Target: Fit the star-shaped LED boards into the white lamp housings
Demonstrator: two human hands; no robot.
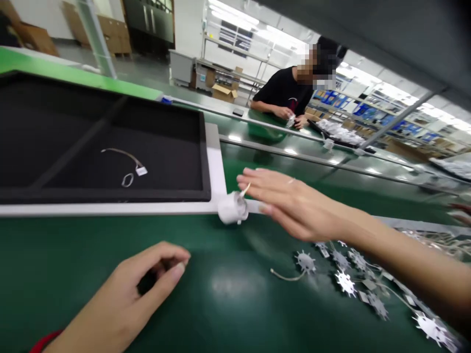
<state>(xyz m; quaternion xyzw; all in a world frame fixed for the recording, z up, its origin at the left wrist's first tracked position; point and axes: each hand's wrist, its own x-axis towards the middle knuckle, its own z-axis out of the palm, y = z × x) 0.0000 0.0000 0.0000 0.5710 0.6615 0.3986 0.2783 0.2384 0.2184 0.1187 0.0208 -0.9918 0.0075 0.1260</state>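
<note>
A white plastic cylindrical housing [228,210] with a short pale lead sticking up stands at the corner of the white frame edge. My right hand [294,201] is just right of it, fingers stretched out flat and nearly together; the fingertips are close to the lead, and whether they touch cannot be told. My left hand [136,289] hovers over the green work surface, thumb and forefinger tips brought together in a loop. Nothing shows between them; its other fingers are curled and partly hidden. Below my right hand lies a silver star-shaped plate [305,262] with a wire.
A black tray [176,193] at left holds a small wired connector [141,170] and a wire loop [127,180]. Several star-shaped plates with wires [377,306] lie at right. Across the line, a person [285,90] handles a small white part. Another hand [461,213] shows at the right edge.
</note>
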